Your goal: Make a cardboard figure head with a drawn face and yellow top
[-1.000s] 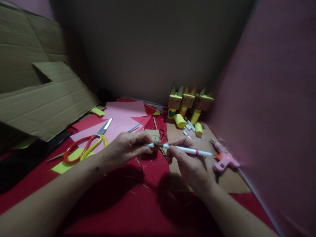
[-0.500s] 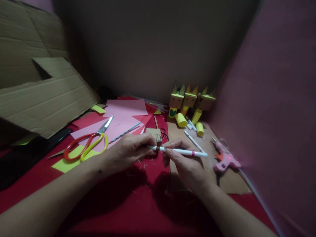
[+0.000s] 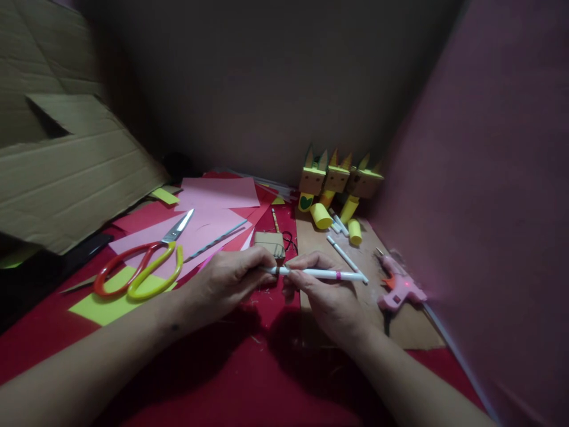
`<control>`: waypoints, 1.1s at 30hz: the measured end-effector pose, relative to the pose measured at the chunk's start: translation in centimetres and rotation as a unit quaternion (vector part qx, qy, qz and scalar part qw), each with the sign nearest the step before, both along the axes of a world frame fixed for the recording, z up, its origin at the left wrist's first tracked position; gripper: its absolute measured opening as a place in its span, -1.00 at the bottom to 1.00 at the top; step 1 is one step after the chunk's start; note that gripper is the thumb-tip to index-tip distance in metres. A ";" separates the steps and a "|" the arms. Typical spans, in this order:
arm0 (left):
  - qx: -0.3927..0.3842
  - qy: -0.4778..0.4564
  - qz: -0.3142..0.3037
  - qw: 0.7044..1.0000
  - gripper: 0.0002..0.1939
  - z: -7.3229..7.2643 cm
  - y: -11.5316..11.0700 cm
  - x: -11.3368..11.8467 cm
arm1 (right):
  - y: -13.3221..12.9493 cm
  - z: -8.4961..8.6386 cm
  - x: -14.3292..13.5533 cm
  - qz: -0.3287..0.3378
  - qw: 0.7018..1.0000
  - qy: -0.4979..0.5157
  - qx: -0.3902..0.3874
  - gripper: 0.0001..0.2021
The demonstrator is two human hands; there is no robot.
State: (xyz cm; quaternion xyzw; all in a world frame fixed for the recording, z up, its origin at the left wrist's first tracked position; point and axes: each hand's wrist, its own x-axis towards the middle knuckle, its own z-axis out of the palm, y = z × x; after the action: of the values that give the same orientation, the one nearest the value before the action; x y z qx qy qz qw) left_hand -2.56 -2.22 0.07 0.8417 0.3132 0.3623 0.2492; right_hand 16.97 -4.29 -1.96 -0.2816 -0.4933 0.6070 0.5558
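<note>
A slim white marker pen with a pink band lies level between my two hands. My left hand pinches its left end, where a brown band shows beside the fingertips. The thumb and fingers of my right hand grip the barrel near its middle, and the rest of it sticks out to the right. Just behind my fingers sits a small cardboard box, partly covered by my left hand. Another white marker rests on the cardboard sheet beyond my right hand.
Red-and-yellow-handled scissors lie left on pink paper and yellow paper. A pink glue gun with a lit red light is at right. Yellow tubes and cardboard-headed figures stand behind. Large cardboard leans at left.
The view has shifted slightly, so most things sit a little further left. Both hands keep their hold on the marker pen, which is at nearly the same angle.
</note>
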 end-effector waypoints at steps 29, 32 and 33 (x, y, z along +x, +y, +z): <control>-0.138 -0.004 0.020 0.990 -0.46 -2.4 4.7 -0.9 | 2.7 1.7 2.6 -0.049 0.995 0.020 -0.089 -0.60; -0.117 -0.001 0.018 0.993 -0.47 -2.3 4.5 -0.5 | 2.5 1.6 2.5 -0.032 0.996 0.019 -0.075 -0.74; -0.103 0.010 0.026 0.994 -0.41 -2.2 4.4 -0.7 | 2.4 1.6 2.5 -0.027 0.997 0.022 -0.071 -0.78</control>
State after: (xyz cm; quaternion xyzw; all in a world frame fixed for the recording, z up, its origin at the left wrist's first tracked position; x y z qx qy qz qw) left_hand -3.22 2.22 -2.13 0.8066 0.3733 0.3258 0.3224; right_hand 19.48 -1.84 -0.41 -0.3197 -0.4287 0.6316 0.5613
